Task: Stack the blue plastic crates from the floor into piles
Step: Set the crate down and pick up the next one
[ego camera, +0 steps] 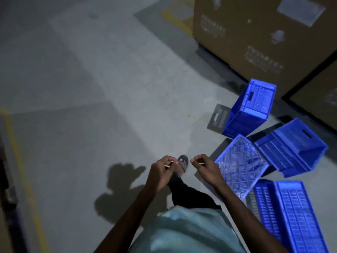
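- Along the right side of the floor, four blue crates lie scattered, each tipped or tilted
- First crate, the farthest, stands on end near the cardboard, with one handle slot showing in its side
- Second crate lies on its side towards the floor's right edge, its opening turned to the left
- Third crate is tilted with its lattice base facing up, just beside the second and nearest the hands
- Fourth crate lies on its side at the near right corner, cut off by the frame
- Two hands are held above the floor, well apart from every crate
- Left hand: its grip is pinching a pale sliver between thumb and fingertips
- Right hand: its grip is pinching a pale scrap in the same way; whether the two bits are one piece cannot be told
- One sandalled foot shows between the hands, on the floor
- Two large cardboard boxes stand at the far right corner
- One dark flat card lies on the floor, just left of the first crate
- Two yellow lines mark the floor, one along the left edge and one at the far edge
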Motion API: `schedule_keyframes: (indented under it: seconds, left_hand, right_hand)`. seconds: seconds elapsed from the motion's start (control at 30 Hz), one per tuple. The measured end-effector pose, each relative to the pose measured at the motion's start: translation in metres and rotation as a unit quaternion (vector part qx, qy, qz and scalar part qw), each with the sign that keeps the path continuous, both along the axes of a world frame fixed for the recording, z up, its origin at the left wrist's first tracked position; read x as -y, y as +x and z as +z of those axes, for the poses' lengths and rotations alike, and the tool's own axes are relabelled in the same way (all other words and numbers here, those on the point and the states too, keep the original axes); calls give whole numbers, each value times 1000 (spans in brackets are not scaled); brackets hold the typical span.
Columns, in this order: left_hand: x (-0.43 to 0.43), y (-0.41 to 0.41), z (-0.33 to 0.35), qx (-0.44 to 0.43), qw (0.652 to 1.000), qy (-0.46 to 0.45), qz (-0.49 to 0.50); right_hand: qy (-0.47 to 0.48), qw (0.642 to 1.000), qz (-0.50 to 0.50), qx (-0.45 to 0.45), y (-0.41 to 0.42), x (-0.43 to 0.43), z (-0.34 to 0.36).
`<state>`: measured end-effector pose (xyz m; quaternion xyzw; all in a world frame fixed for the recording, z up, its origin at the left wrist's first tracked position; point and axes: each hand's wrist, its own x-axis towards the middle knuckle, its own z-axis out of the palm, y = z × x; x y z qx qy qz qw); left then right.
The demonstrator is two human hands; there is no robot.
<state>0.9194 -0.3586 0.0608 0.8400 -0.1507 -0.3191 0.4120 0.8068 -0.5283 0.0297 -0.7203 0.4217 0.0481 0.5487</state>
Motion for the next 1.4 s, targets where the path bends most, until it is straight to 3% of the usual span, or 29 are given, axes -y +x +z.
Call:
schedule_keyframes:
  seconds: [0.4, 0.73, 1.07, 1.2, 1.4]
  left_hand:
    - [255, 235, 48, -30, 984, -18, -176]
    - [437, 383, 13, -56, 928, 14, -368]
    - [603, 471, -34, -74, 835, 116, -532]
    - [659, 454, -66, -75, 829, 136, -537]
    - [724, 413, -186, -102, 856, 201, -465]
  right_hand:
    - [-27, 989, -145, 7, 198, 203, 20]
    - [7, 926, -375, -29, 292, 310, -7]
    - [14, 797, -599, -72, 351, 369, -18]
    - [39, 718, -692, -67, 351, 385, -52]
    - [174, 616, -767, -35, 329, 394, -185]
